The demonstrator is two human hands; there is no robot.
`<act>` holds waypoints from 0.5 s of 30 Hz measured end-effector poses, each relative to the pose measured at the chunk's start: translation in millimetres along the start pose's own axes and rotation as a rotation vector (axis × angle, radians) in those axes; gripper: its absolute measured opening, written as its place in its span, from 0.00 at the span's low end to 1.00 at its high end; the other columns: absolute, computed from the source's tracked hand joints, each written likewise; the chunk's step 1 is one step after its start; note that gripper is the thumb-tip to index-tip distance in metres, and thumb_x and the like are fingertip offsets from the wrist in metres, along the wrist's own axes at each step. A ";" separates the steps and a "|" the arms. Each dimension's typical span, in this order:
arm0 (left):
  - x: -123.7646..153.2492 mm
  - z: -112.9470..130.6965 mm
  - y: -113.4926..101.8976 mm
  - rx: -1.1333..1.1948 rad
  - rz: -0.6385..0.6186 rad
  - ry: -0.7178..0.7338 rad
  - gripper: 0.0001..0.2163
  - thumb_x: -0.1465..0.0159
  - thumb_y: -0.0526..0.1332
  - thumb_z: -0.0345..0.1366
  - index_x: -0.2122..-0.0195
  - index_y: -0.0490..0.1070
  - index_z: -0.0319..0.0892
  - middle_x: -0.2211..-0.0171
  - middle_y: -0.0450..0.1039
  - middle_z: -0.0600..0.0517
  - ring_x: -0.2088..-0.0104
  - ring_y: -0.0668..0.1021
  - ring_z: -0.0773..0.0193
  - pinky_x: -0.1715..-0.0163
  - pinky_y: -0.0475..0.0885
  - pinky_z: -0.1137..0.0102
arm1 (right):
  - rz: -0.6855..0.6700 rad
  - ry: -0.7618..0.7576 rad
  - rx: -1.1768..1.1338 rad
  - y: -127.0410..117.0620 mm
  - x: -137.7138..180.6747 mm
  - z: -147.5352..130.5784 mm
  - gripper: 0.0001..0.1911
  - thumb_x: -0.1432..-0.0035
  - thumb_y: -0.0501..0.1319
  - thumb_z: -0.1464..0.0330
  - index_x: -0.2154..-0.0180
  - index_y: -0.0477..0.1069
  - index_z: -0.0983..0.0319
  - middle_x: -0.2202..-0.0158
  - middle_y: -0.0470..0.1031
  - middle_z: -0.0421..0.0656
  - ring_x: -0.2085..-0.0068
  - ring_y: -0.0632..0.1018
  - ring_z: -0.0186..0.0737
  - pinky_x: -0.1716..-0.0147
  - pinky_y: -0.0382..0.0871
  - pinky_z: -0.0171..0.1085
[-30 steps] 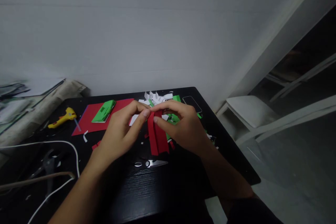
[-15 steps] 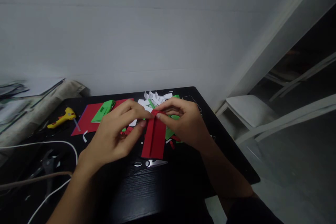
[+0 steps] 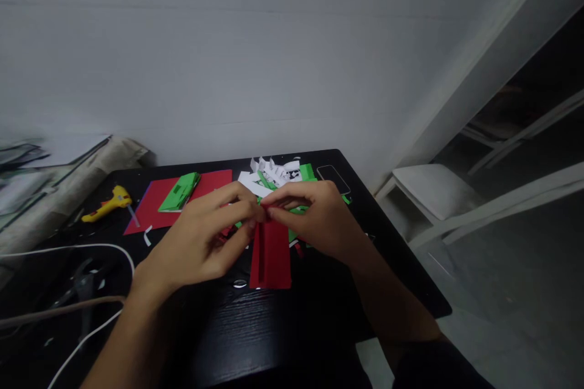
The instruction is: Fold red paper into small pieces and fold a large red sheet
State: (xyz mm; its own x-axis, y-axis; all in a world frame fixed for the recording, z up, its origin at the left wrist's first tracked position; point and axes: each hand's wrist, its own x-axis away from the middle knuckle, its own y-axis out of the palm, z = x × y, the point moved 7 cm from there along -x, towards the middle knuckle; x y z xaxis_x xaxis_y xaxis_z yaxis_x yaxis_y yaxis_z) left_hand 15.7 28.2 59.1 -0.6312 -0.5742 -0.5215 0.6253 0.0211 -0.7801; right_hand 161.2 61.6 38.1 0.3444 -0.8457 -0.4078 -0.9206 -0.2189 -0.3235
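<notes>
A strip of red paper (image 3: 277, 258) with a lengthwise crease hangs toward me, its top end between my two hands. My left hand (image 3: 210, 231) is closed, thumb and fingers pinching the paper's upper left edge. From the other side, my right hand (image 3: 314, 213) pinches the same end, its thumb pressed near the left fingertips. The top edge of the paper is hidden by the fingers. Below the strip, a pair of scissors (image 3: 239, 284) shows only a handle loop; its blades are mostly covered.
White paper scraps (image 3: 280, 173) and green paper pieces (image 3: 308, 172) lie behind my hands, beside a phone (image 3: 333, 177). Leftward are a folded green paper stack (image 3: 179, 192) on a red sheet (image 3: 150, 206), a yellow glue gun (image 3: 109, 203) and white cables (image 3: 104, 247). A white stool (image 3: 426, 188) stands right.
The red paper has moved down toward me and now covers the scissor blades. Both hands have lowered slightly and drawn closer together at its top end. More of the phone shows.
</notes>
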 end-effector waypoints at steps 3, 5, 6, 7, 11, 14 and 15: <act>0.6 -2.5 -1.5 0.006 0.006 0.000 0.08 0.36 0.58 0.24 0.60 0.71 0.44 0.61 0.73 0.50 0.61 0.75 0.63 0.63 0.71 0.67 | -0.013 0.014 -0.026 0.5 0.5 0.2 0.08 0.45 0.66 0.75 0.64 0.83 0.59 0.65 0.85 0.40 0.64 0.85 0.37 0.60 0.81 0.37; 0.9 -4.1 -2.7 0.002 0.017 0.000 0.08 0.36 0.58 0.24 0.60 0.71 0.44 0.61 0.74 0.50 0.60 0.75 0.62 0.62 0.72 0.67 | -0.018 0.025 -0.055 0.8 0.8 0.3 0.08 0.45 0.67 0.75 0.64 0.82 0.59 0.66 0.85 0.40 0.64 0.84 0.37 0.61 0.81 0.36; 0.9 -4.7 -3.1 0.000 0.022 0.000 0.08 0.35 0.58 0.24 0.59 0.71 0.44 0.61 0.74 0.50 0.60 0.75 0.62 0.61 0.72 0.67 | -0.018 0.028 -0.066 0.8 1.0 0.1 0.08 0.46 0.67 0.75 0.64 0.82 0.59 0.66 0.85 0.39 0.65 0.84 0.37 0.62 0.81 0.36; 0.8 -5.1 -3.6 0.000 0.029 0.000 0.08 0.35 0.58 0.25 0.59 0.71 0.44 0.61 0.74 0.50 0.60 0.76 0.62 0.61 0.72 0.67 | -0.020 0.029 -0.074 0.8 1.1 0.0 0.08 0.46 0.67 0.75 0.64 0.82 0.59 0.66 0.84 0.39 0.65 0.84 0.36 0.62 0.81 0.35; -0.4 -5.5 -4.7 0.024 0.058 -0.004 0.08 0.35 0.58 0.25 0.59 0.71 0.44 0.63 0.76 0.50 0.61 0.77 0.62 0.61 0.73 0.66 | -0.031 0.040 -0.088 0.5 1.7 0.1 0.07 0.45 0.68 0.74 0.64 0.82 0.59 0.66 0.84 0.39 0.65 0.84 0.36 0.63 0.81 0.35; -0.8 -7.2 -4.0 0.045 0.066 -0.027 0.08 0.35 0.58 0.27 0.59 0.72 0.45 0.63 0.77 0.50 0.63 0.78 0.61 0.63 0.74 0.65 | -0.042 0.059 -0.089 0.5 2.2 1.2 0.07 0.45 0.68 0.72 0.63 0.83 0.58 0.67 0.84 0.39 0.65 0.84 0.37 0.65 0.81 0.35; -0.7 -8.2 -3.6 0.052 0.068 -0.037 0.08 0.35 0.58 0.27 0.59 0.72 0.46 0.63 0.78 0.51 0.63 0.79 0.61 0.63 0.74 0.65 | -0.046 0.066 -0.093 0.5 2.4 1.7 0.07 0.45 0.68 0.72 0.63 0.83 0.58 0.67 0.84 0.40 0.65 0.84 0.37 0.65 0.80 0.35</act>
State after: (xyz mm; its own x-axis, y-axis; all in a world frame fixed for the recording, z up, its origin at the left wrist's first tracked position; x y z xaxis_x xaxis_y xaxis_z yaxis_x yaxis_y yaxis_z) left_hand 10.1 35.2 59.5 -0.5695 -0.6029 -0.5587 0.6896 0.0194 -0.7239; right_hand 161.8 60.3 35.5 0.3764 -0.8632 -0.3365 -0.9183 -0.2997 -0.2585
